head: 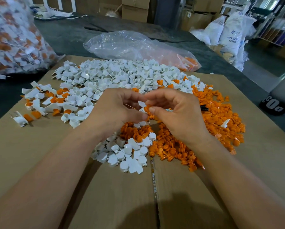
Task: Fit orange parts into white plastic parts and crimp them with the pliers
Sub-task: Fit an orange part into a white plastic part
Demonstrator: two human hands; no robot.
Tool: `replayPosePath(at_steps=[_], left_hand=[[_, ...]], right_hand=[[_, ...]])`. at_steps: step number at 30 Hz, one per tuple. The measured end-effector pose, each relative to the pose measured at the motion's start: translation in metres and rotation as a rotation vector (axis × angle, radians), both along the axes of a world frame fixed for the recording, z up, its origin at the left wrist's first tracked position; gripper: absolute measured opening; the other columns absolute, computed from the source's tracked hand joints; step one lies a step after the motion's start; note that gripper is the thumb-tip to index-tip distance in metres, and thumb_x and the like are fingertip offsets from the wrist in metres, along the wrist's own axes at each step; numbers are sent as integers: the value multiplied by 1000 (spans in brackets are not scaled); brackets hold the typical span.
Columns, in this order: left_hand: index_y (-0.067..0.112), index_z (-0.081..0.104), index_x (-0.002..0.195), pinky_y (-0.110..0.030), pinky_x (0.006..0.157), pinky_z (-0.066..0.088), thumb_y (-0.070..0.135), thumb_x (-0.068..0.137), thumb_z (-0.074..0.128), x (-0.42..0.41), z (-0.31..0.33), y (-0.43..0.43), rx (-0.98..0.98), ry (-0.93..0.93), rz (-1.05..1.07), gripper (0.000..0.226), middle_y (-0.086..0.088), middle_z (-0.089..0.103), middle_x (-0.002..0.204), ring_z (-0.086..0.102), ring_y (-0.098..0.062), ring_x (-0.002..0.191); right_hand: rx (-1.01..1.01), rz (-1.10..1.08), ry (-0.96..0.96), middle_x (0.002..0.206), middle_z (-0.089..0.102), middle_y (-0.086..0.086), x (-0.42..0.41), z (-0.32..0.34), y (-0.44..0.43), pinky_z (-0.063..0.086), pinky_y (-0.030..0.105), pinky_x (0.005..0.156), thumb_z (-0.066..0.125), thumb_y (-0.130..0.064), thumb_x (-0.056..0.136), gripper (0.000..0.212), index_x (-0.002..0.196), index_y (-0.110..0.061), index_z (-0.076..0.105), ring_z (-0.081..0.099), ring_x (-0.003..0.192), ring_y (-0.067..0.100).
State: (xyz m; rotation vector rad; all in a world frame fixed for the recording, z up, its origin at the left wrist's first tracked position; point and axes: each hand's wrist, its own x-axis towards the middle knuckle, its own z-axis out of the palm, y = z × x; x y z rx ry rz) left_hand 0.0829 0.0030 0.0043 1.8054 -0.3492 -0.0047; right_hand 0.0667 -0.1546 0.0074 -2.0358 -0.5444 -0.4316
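My left hand (117,111) and my right hand (176,114) meet above the middle of the cardboard sheet (31,154). Between their fingertips I pinch a white plastic part (142,105) with an orange part (148,108) pressed against it. A big heap of loose white parts (115,76) lies behind my hands, and a smaller white cluster (128,152) lies in front. Loose orange parts (221,116) spread out on the right. A black handle tip (204,107), perhaps of the pliers, pokes out by my right hand.
Several fitted white-and-orange pieces (39,103) lie at the left of the cardboard. A full clear bag of such pieces (12,40) stands at far left. A crumpled clear bag (135,47) with some orange parts lies behind. White sacks (229,30) and boxes stand beyond the dark table.
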Motion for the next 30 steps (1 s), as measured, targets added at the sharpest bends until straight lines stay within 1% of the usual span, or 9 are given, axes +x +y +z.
replayPosePath(at_steps=[3,6,11,15,17,19,21,24,30], left_hand=[[28,68,76,-11,51,48,-1,61,80,0,0,0,22,-8,-18,35,9,59,57,55,0,49],[26,69,76,-11,51,47,2,60,82,1,-3,0,59,-3,-27,31,10,60,53,55,0,48],[25,70,77,-11,53,46,6,60,82,0,-5,-2,98,-15,-45,28,9,61,55,56,1,51],[25,72,75,-27,63,56,19,48,78,-1,-4,-1,8,44,-78,29,4,63,58,60,-10,57],[26,72,72,-29,62,57,19,46,77,-1,-5,-1,-18,62,-92,27,4,62,58,60,-11,56],[25,72,70,-20,54,54,15,46,76,-1,-5,-1,-61,89,-115,26,4,62,56,60,-7,53],[23,73,70,-14,53,51,12,46,76,-1,-5,-1,-86,108,-129,27,4,61,55,60,-6,51],[19,71,74,-12,52,49,11,48,76,-2,-6,-1,-87,108,-122,28,4,62,53,61,-5,49],[26,69,74,-11,53,49,6,56,81,-5,-7,-4,47,-22,-29,30,9,62,53,57,-1,49]], right_hand=[[-47,16,-22,81,61,-19,0,-1,-1,45,5,71,65,7,77,40,95,-28,62,61,80,-7],[-89,36,-25,81,60,-20,0,-1,-3,45,4,71,65,10,76,39,99,-22,64,59,79,-10],[-164,47,-35,79,58,-20,0,0,-6,46,6,71,66,11,74,28,95,-8,70,58,77,-12],[-152,61,-52,79,61,-13,-1,3,-8,47,6,71,66,10,75,25,93,-7,70,59,79,-6],[-148,66,-62,80,62,-9,-2,4,-7,47,6,70,66,11,75,24,92,-6,70,59,79,-5],[-150,71,-59,79,61,-10,-2,4,-7,46,6,69,67,11,74,24,91,-6,70,59,76,-8],[-151,71,-42,77,60,-15,-3,4,-8,46,6,69,68,10,73,24,91,-6,71,58,74,-10],[-137,57,21,77,59,-19,-4,5,-8,46,6,67,68,9,74,24,90,-8,70,59,72,-10],[-107,37,129,75,63,-14,-3,6,-8,49,10,68,69,4,76,28,83,-23,64,62,73,-2]])
